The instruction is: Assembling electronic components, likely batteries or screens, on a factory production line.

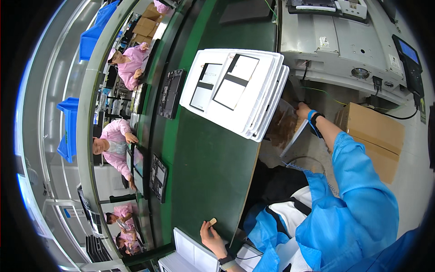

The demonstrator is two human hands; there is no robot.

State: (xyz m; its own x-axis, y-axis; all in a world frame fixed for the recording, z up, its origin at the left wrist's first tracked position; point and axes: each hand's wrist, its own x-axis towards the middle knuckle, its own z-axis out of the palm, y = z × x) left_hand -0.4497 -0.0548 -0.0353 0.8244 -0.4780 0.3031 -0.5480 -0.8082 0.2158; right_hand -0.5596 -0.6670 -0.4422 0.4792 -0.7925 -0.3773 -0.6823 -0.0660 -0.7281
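At the bottom, by the table's near edge, my left hand (213, 240) has its fingers bent, with a small tan piece (212, 221) at the fingertips. Its exact kind is too small to make out. My right hand (303, 110) reaches down past the table's edge, fingers closed at the upper end of a thin white-edged panel (294, 138). Clear plastic and something brown (278, 120) show beside that panel. Close to this hand, a stack of white plastic trays (263, 97) rests on the green table (208, 177). Two flat panels with black strips (236, 81) lie in its top tray.
Open black device housings (171, 94) line the far belt, where people in pink (115, 140) work. More white trays (190, 251) stand at the bottom. A grey metal machine (335, 41) and a cardboard box (374, 136) are at the right.
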